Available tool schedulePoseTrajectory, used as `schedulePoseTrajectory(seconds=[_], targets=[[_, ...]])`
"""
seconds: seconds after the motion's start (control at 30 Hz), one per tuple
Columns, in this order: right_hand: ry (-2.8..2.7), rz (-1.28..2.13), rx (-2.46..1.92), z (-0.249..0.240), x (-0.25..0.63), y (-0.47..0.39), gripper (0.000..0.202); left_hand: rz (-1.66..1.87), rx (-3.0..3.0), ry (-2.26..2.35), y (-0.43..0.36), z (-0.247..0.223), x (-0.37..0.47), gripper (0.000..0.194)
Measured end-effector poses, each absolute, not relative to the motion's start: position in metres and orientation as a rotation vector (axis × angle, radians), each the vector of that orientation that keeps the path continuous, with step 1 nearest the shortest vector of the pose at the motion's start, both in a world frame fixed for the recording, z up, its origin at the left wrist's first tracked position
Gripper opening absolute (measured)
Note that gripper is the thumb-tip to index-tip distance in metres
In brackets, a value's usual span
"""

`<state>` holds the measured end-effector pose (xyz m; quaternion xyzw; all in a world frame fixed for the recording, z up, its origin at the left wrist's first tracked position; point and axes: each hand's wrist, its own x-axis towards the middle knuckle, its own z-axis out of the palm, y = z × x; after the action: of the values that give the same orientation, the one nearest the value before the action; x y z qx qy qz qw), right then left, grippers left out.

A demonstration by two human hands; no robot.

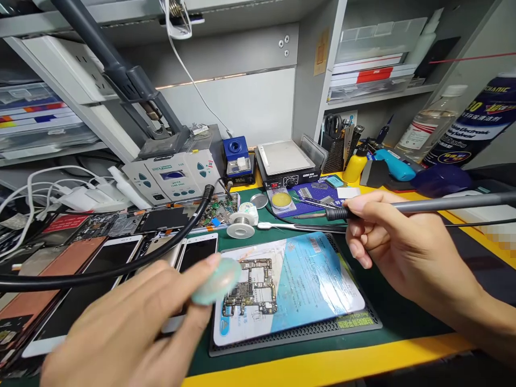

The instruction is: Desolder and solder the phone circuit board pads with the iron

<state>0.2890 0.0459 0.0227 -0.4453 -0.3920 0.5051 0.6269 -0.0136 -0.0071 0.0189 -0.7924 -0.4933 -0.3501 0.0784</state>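
My left hand (149, 306) pinches a round pale green disc (216, 280) between thumb and fingers, above the left edge of a blue and white card (306, 285). On that card lies a phone circuit board (253, 287), partly hidden behind the disc. My right hand (397, 236) grips a soldering iron (338, 214), its thin tip pointing left above the mat behind the card. Tweezers (318, 202) show close to the iron, near the right fingertips; whether that hand holds them too is unclear.
A solder spool (242, 226) and a tin of yellow paste (281, 201) sit behind the card. Phones and phone parts (88, 285) cover the left side, crossed by a thick black hose (161, 252). Behind stand a grey station (173, 174), a hot plate (286, 161) and bottles (356, 164).
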Motion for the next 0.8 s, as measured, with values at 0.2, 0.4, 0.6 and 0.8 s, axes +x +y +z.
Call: schedulePoseTrajectory(seconds=[0.2, 0.4, 0.6, 0.8], targets=[[-0.871, 1.211, -1.069, 0.021, 0.286, 0.046, 0.023, -1.593, -2.322, -2.458, 0.016, 0.029, -0.014, 0.028], [-0.852, 1.336, -1.101, 0.021, 0.286, 0.046, 0.019, -2.291, -2.693, -2.5, 0.047, 0.036, -0.017, 0.032], [-0.821, 1.44, -1.169, 0.02, 0.285, 0.051, 0.032, -1.77, -2.703, -2.54, 0.057, 0.038, 0.011, 0.042], [-0.851, 1.516, -1.19, 0.019, 0.285, 0.052, 0.031, -1.848, -2.813, -2.466, 0.062, 0.026, 0.005, 0.051]])
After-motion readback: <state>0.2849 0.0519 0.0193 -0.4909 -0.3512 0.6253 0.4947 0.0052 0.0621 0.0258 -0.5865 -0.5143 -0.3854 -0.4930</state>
